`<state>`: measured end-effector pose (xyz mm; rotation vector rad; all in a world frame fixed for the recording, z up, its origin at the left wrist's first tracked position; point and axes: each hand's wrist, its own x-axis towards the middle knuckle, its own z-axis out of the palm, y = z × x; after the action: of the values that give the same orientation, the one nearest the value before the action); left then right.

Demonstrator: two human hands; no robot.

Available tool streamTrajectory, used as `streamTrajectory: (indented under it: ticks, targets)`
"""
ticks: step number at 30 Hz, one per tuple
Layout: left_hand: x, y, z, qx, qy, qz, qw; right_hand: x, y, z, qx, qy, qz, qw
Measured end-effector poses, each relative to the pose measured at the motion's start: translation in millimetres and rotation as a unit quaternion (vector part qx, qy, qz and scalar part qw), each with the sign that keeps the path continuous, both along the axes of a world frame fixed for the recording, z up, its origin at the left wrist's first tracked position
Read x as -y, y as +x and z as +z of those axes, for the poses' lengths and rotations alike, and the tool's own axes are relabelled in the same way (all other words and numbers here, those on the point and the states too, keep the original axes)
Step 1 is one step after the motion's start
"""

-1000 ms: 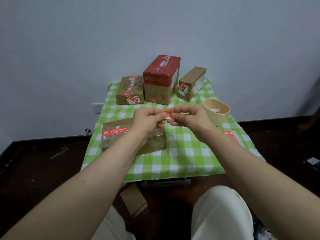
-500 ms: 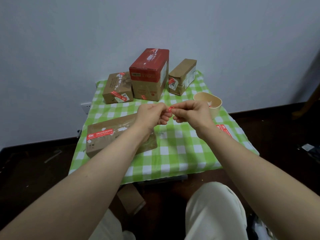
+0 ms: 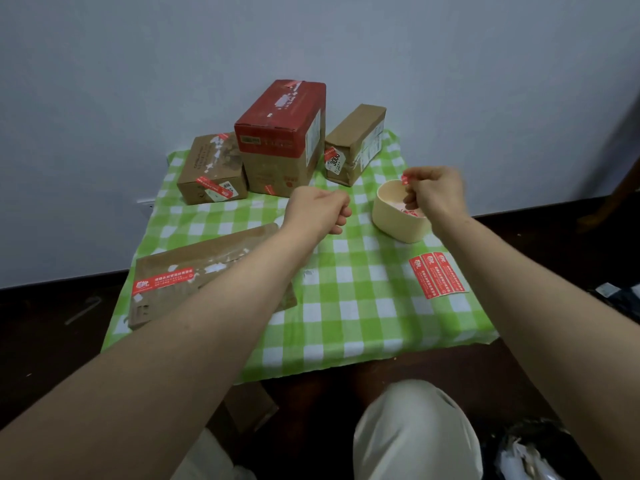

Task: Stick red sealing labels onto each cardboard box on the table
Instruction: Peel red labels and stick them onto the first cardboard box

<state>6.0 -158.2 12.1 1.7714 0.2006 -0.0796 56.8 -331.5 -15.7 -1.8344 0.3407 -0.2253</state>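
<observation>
My right hand (image 3: 437, 197) pinches a small red and white label scrap (image 3: 406, 178) just over the cream cup (image 3: 398, 221). My left hand (image 3: 318, 210) hovers over the middle of the table with its fingers curled; I see nothing in them. A flat cardboard box (image 3: 194, 271) with a long red label (image 3: 161, 284) lies front left under my left forearm. At the back stand a small brown box (image 3: 211, 169), a tall red-topped box (image 3: 281, 140) and a narrow brown box (image 3: 356, 142), each with red stickers. A strip of red labels (image 3: 438, 275) lies front right.
The table carries a green and white checked cloth (image 3: 346, 306) and stands against a pale wall. The cup holds red and white scraps. Dark floor surrounds the table; a piece of cardboard (image 3: 242, 410) lies under its front edge beside my knee.
My hands were together pinching a red label at the table's middle. They have parted: the right hand moved right to the cup with a scrap, while the left stayed near the middle.
</observation>
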Motion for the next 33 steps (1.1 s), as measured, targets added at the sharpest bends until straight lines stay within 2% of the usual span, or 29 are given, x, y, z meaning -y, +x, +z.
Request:
streamTrajectory:
  ticks: [3, 7, 13, 15, 18, 20, 23, 27, 33]
  targets:
    - [3, 10, -5, -0.010, 0.016, 0.000, 1.000, 15, 23, -12, -0.051, -0.068, 0.000, 0.996]
    - [8, 15, -16, -0.022, 0.029, -0.007, 0.999, 24, 35, -22, -0.055, -0.125, 0.000, 0.991]
    - [15, 15, -29, -0.035, 0.045, -0.016, 0.998, 33, 29, -25, -0.017, -0.090, 0.005, 0.996]
    - [18, 12, -32, -0.036, 0.047, -0.022, 0.998, 40, 22, -27, -0.016, -0.118, -0.010, 0.993]
    - [24, 6, -37, -0.047, 0.051, -0.037, 0.997, 51, 1, -31, -0.057, -0.177, -0.039, 0.982]
    - [28, 1, -41, -0.059, 0.056, -0.047, 0.996, 58, -14, -37, -0.115, -0.184, -0.016, 0.976]
    - [32, -8, -44, -0.070, 0.064, -0.064, 0.993, 59, -29, -46, -0.201, -0.243, 0.116, 0.942]
    - [29, -19, -45, -0.070, 0.073, -0.077, 0.992, 55, -38, -54, -0.247, -0.330, 0.290, 0.863]
    - [18, -33, -39, -0.065, 0.075, -0.080, 0.992, 51, -38, -51, -0.196, -0.518, 0.272, 0.787]
